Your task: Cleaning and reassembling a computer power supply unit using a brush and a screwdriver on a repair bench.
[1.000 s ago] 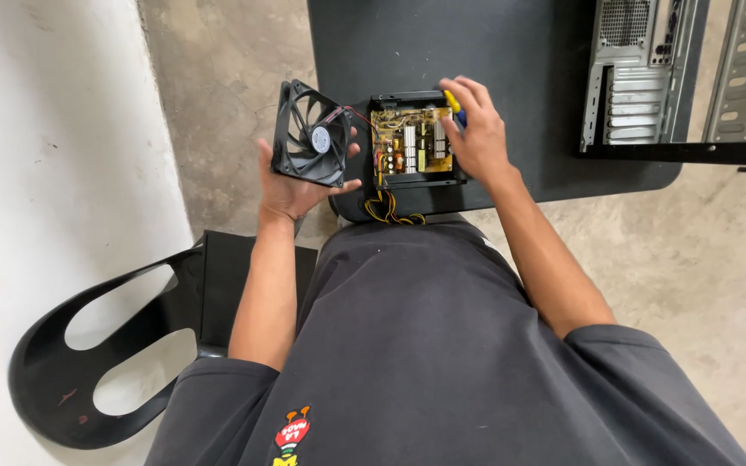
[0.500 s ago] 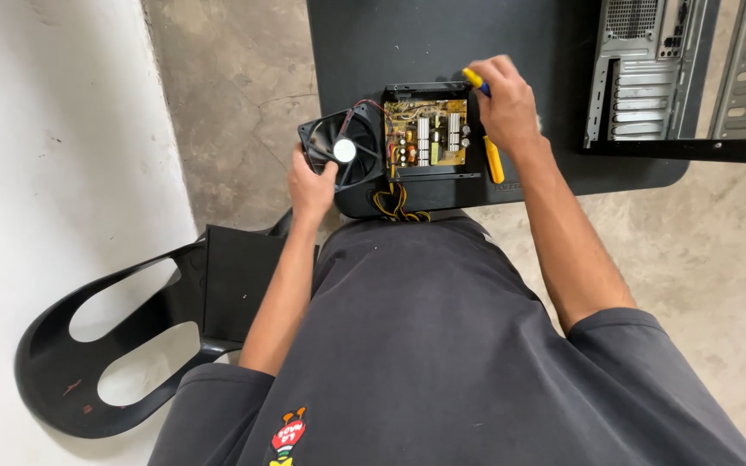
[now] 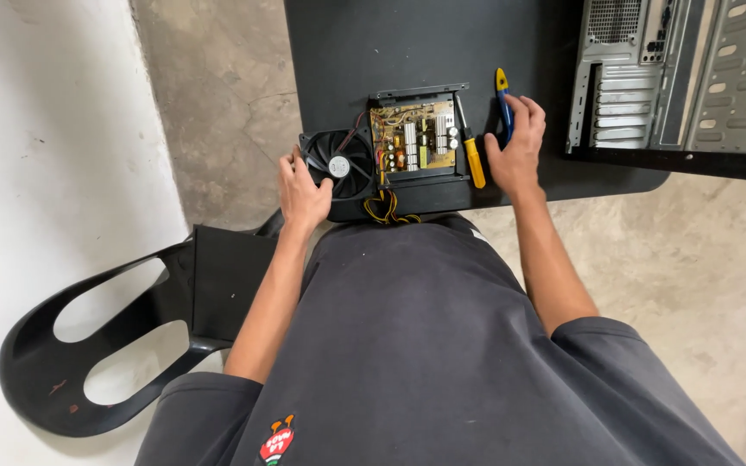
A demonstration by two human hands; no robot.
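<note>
1. I am steadying the black cooling fan (image 3: 339, 164) with the left hand (image 3: 302, 192). The fan is lying flat at the front left edge of the black bench (image 3: 373, 43), hub up. The fingers are curled over the fan's near rim, gripping it, which appears to be keeping it from sliding off the edge.

2. The fan is sitting just beside the opened power supply unit (image 3: 416, 147), touching its left wall. Thin red and black leads are running from the fan toward the circuit board (image 3: 414, 140), so I judge the fan is being kept close because it is tethered to the unit.

3. The unit is lying with its open top facing up, so the board and its components are exposed to view. A bundle of yellow and black wires (image 3: 388, 209) is hanging from the unit's near side over the bench edge.

4. I am resting the right hand (image 3: 515, 147) on the bench, right of the unit. Its fingers are loosely spread over a blue-handled tool (image 3: 502, 103), touching it; I cannot tell whether they are closing around it.

5. A yellow-handled screwdriver (image 3: 471, 155) is lying between the unit and the right hand, parallel to the unit's wall, within easy reach.

6. An open computer case (image 3: 675, 78) is standing at the far right of the bench, well apart from both hands.
</note>
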